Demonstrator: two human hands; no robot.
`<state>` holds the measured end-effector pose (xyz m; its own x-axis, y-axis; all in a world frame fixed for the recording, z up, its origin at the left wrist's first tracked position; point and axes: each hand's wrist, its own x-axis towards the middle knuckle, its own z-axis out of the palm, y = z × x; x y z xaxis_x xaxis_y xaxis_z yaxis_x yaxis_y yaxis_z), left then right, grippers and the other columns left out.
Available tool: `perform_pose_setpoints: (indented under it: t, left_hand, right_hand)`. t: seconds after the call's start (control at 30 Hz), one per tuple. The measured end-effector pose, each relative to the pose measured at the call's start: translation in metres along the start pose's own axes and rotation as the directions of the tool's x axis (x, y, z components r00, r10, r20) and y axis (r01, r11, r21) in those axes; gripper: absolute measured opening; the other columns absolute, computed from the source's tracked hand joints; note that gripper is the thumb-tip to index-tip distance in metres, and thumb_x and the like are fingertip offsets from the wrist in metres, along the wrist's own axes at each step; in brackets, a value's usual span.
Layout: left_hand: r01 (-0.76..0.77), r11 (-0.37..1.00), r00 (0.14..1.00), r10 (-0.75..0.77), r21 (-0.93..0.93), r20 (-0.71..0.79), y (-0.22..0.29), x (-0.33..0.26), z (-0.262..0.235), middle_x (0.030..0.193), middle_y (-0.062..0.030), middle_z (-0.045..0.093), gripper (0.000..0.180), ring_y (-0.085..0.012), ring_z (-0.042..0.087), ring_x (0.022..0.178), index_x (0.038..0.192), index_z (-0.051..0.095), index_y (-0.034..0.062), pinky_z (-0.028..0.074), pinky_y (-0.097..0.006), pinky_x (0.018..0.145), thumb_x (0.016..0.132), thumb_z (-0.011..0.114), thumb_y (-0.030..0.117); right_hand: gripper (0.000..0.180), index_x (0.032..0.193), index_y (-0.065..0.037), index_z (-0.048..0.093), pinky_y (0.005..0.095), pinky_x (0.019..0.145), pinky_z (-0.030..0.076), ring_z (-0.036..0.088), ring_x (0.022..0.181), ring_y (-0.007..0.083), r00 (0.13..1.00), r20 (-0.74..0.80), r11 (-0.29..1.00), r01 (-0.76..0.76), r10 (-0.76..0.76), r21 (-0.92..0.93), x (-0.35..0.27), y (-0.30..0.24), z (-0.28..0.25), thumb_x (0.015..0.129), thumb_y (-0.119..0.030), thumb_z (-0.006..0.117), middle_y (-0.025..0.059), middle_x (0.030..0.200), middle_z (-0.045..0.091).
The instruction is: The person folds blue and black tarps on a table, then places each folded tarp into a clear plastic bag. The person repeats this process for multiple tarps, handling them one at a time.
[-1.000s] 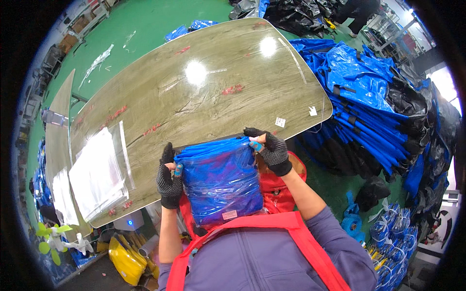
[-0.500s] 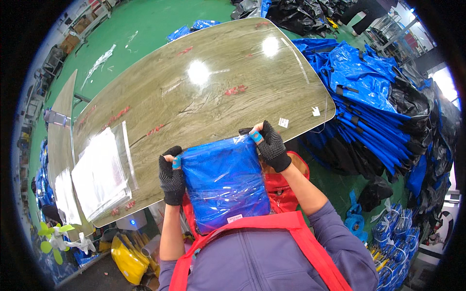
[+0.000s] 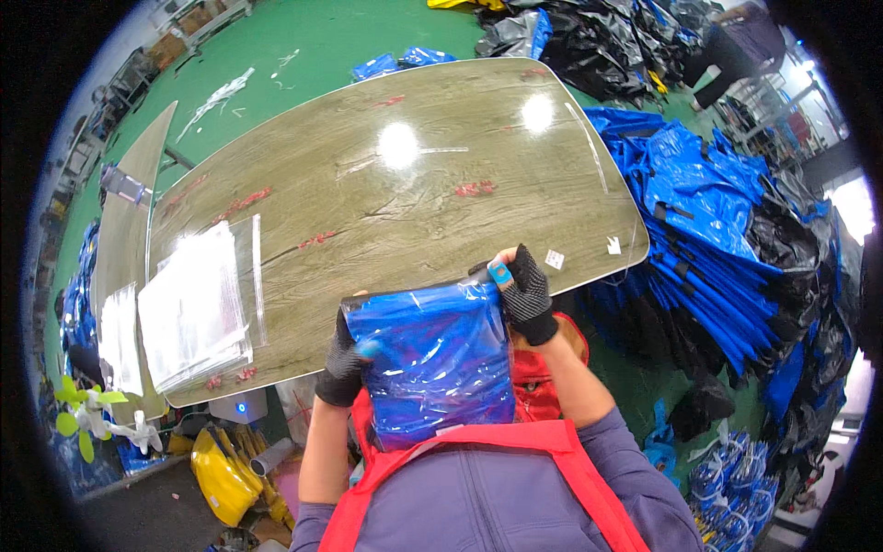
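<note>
The blue folded item in a clear plastic bag (image 3: 430,363) is held upright between both hands, just in front of the chest and at the near edge of the wooden table (image 3: 386,175). Its upper right corner is pinched by the right hand (image 3: 526,294), whose fingers are closed over the bag's top edge, with a blue-tipped finger (image 3: 499,272) showing above the rim. Its left side is clasped by the left hand (image 3: 343,368), the fingers curled shut around the bag's edge, one blue fingertip pressed against the front face. The bag is glossy and crinkled, with bright glare streaks across the blue material inside; the packet reads as a flat, roughly rectangular slab. Dark knitted gloves with a dotted grip texture are worn on both hands. The right forearm is raised steeply from the lower edge, wrist bent toward the packet's corner; the left forearm is bare and rises almost vertically to the packet's side. A red apron strap (image 3: 478,442) over a grey-blue top is seen directly below the packet. The table surface is smooth, shiny and wood-grained, with rounded corners and two lamp reflections. A stack of clear plastic bags (image 3: 193,308) lies on the table's left end, well apart from the hands. A heap of blue and black folded goods (image 3: 727,239) is piled on the green floor to the right.
</note>
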<state>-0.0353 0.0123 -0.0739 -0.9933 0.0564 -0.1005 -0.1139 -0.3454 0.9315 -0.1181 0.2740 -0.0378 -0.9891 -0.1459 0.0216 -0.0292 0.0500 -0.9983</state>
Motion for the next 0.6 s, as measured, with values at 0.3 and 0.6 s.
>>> perform_pose_setpoints:
  t: [0.3,0.6]
  left_hand:
    - [0.048,0.983,0.978,-0.010,-0.178,0.206,0.025,-0.039,0.051,0.144,-0.0176,0.041,0.099,-0.0251,0.034,0.137,0.151,0.022,0.0107,0.035,-0.041,0.109,0.073,0.083,0.018]
    - [0.096,0.954,0.941,0.006,-0.284,0.339,0.028,-0.012,0.072,0.148,-0.0145,0.037,0.100,-0.0235,0.036,0.136,0.151,0.021,0.0065,0.028,-0.038,0.112,0.076,0.079,0.038]
  right_hand:
    - [0.089,0.124,-0.001,0.054,0.0436,0.088,0.048,0.062,0.101,0.0389,0.784,0.614,0.829,0.286,0.085,-0.480,0.002,-0.053,0.010,0.061,-0.057,0.081,0.0241,0.107,0.063]
    - [0.109,0.130,0.007,0.050,0.0400,0.098,0.045,0.059,0.113,0.0293,0.878,0.466,0.953,0.045,0.106,-0.301,0.019,0.001,-0.015,0.051,-0.058,0.087,0.0232,0.122,0.060]
